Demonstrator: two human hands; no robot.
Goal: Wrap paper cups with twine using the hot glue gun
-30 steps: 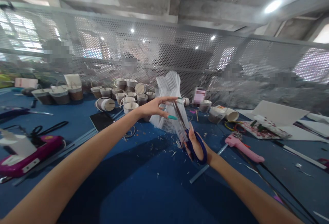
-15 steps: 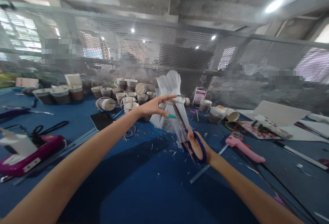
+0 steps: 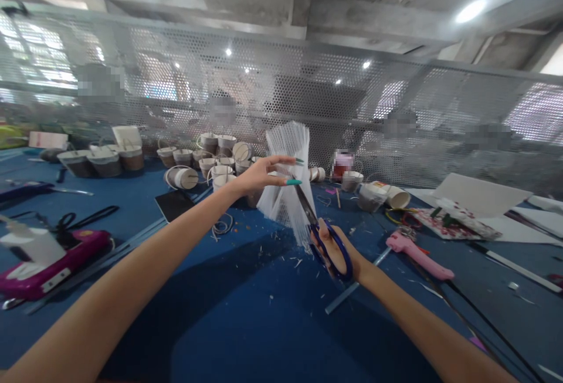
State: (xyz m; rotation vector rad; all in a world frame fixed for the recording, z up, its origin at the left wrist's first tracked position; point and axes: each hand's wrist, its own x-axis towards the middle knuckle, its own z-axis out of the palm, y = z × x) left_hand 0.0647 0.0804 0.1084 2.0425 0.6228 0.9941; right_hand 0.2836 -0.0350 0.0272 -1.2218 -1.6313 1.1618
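Observation:
A sheer white mesh piece (image 3: 288,139), pleated and fanned out above and below its gathered middle, stands over the table near the centre. My left hand (image 3: 261,173) is closed around that middle, with long green nails showing on its far side. In my right hand (image 3: 336,248) is a pair of scissors (image 3: 308,210) with dark blue handles. Their blades point up and left, close to my left fingertips and against the mesh's right side. Whether the blades are cutting a strand, I cannot tell.
White clippings lie on the blue table (image 3: 255,324). Several small buckets (image 3: 224,163) stand behind. To the right are a pink glue gun (image 3: 420,257) and a clear glue stick (image 3: 341,298). A magenta power strip (image 3: 83,254) and black phone-like slab (image 3: 175,204) lie left.
My left hand has shifted slightly left and its fingers sit closer together. The scissor tips have dropped a little, and the mesh's top edge has spread wider.

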